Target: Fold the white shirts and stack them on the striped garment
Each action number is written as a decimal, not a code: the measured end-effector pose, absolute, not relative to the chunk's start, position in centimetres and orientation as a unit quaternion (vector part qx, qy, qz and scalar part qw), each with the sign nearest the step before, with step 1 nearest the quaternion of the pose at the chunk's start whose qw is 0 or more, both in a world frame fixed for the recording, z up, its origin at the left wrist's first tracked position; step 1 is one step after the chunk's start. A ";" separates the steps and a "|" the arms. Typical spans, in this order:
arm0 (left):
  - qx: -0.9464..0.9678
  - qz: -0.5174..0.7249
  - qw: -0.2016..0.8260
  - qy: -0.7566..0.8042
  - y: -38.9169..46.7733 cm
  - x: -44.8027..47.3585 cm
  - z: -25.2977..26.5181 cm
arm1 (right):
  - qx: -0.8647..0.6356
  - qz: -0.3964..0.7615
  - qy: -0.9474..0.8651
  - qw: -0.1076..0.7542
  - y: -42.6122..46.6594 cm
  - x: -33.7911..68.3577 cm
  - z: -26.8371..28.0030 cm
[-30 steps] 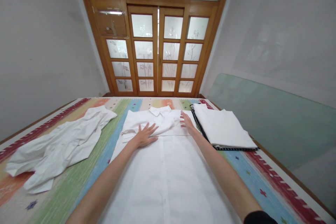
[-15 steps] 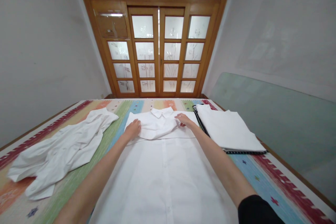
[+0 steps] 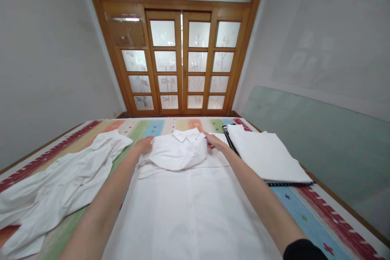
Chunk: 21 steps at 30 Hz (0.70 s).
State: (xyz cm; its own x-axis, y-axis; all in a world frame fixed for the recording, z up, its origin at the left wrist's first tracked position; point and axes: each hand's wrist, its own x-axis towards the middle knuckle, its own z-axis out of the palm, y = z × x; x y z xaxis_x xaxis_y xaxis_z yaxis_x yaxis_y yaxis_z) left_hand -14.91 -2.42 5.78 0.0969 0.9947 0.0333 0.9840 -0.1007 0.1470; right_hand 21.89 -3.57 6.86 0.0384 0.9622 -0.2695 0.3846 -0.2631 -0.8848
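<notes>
A white collared shirt (image 3: 189,207) lies front up before me, its button placket running down the middle and its collar (image 3: 186,135) at the far end. Below the collar, the upper part forms a loose, bulging fold. My left hand (image 3: 144,145) is closed on the left edge of that fold, fingertips partly hidden by the cloth. At the right side of the collar, my right hand (image 3: 214,141) pinches the fabric with curled fingers.
Another white shirt (image 3: 70,178) lies crumpled on the left. Folded white clothes (image 3: 269,154) with a black-and-white edge underneath sit on the right. All rest on a striped, multicoloured cover (image 3: 138,130). Wooden glazed doors (image 3: 183,61) stand beyond; walls flank both sides.
My left hand has moved left with the shirt's edge, and the fold has spread and puffed out on that side. My right hand has shifted slightly towards the collar.
</notes>
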 end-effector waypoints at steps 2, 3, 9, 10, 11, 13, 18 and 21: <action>0.733 0.061 0.043 0.676 -2.0 -15.0 5.7 | -0.623 0.484 -0.518 0.332 -4.1 22.8 7.7; 0.729 0.061 0.042 0.681 -1.9 -15.0 5.7 | -0.615 0.484 -0.521 0.339 -4.4 23.4 8.1; 0.689 0.078 0.014 0.720 -1.7 -15.4 5.3 | -0.551 0.376 -0.668 0.330 -6.6 29.3 8.3; 0.682 0.082 0.009 0.727 -1.8 -15.4 5.2 | -0.543 0.350 -0.690 0.327 -6.8 30.2 8.0; 0.675 0.088 0.005 0.733 -2.0 -15.4 5.0 | -0.545 0.322 -0.704 0.323 -7.1 31.0 7.5; 0.662 0.105 -0.003 0.742 -2.4 -15.3 4.6 | -0.572 0.261 -0.715 0.305 -7.3 31.9 6.2; 0.649 0.134 -0.002 0.749 -3.2 -14.5 4.1 | -0.683 0.123 -0.679 0.240 -7.2 31.6 2.7; 0.655 0.151 -0.022 0.740 -3.7 -13.8 4.1 | -0.715 0.078 -0.657 0.227 -7.1 30.8 1.8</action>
State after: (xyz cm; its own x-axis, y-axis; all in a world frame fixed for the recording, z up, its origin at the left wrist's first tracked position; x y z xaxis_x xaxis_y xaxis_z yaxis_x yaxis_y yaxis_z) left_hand -13.76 -3.72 4.06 -0.1411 0.9628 0.2304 0.9760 0.0964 0.1950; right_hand 30.76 -7.10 1.76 0.1258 0.9743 0.1871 0.9033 -0.0345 -0.4276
